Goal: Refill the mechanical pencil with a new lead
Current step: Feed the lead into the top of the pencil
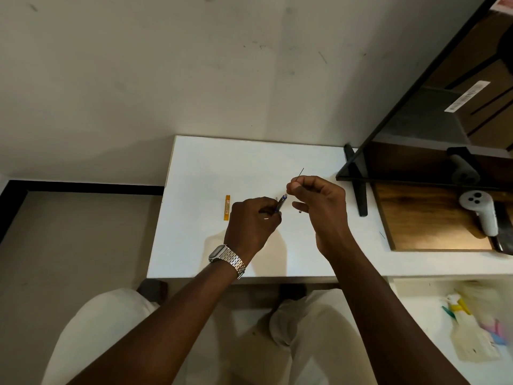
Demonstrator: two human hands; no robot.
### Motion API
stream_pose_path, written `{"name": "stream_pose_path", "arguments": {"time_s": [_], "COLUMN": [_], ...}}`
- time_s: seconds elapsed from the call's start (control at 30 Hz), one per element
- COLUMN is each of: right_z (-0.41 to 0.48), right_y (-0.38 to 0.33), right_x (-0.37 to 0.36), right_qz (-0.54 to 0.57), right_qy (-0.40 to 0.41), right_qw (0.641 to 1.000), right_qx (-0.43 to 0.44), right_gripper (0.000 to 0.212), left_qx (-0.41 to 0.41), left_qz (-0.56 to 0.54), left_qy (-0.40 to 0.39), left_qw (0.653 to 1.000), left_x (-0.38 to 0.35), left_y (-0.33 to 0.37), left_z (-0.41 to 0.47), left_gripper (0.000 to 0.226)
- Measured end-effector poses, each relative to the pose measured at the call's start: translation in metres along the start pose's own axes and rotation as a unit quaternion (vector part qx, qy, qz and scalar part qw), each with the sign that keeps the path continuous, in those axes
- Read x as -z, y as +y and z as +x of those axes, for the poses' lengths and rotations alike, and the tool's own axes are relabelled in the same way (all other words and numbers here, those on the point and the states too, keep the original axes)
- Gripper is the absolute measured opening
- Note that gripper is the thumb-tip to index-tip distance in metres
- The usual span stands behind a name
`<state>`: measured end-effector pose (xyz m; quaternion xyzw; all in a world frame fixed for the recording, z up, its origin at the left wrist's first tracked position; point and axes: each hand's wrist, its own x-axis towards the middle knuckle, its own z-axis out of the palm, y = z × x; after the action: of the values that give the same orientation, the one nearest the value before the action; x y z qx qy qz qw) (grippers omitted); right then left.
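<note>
My left hand (251, 218), with a metal watch on its wrist, grips a blue mechanical pencil (281, 202) whose open end points up and to the right. My right hand (319, 207) pinches a thin dark lead (300, 173) between thumb and forefinger, the lead sticking up beyond the fingertips. The lead's lower end sits just above the pencil's open end; whether they touch I cannot tell. A small dark piece (299, 211), perhaps the pencil's cap, shows at my right hand's lower fingers. An orange lead case (227, 207) lies on the white table (211, 168), left of my left hand.
A black-framed monitor (433, 107) on a stand (358, 184) rises at the right. A wooden board (424, 218) beside it carries a white controller (480, 212). Coloured items (469, 323) lie on a lower white surface at bottom right. A wall stands behind the table.
</note>
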<state>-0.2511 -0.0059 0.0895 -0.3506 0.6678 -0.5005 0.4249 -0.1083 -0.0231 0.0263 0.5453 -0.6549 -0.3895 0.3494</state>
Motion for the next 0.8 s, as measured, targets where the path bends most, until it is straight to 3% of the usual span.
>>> {"name": "stream_pose_path", "arguments": {"time_s": [0.8], "right_z": [-0.002], "right_y": [0.023], "right_x": [0.001], "right_qz": [0.001], "right_qy": [-0.018], "right_qw": [1.000], "right_qx": [0.017], "right_gripper": [0.010], "left_qx": [-0.019], "left_qz": [0.026], "left_qy": [0.003], "left_qw": [0.999], "left_x": [0.000], "left_y": [0.002], "left_z": [0.000], "left_gripper": [0.014]}}
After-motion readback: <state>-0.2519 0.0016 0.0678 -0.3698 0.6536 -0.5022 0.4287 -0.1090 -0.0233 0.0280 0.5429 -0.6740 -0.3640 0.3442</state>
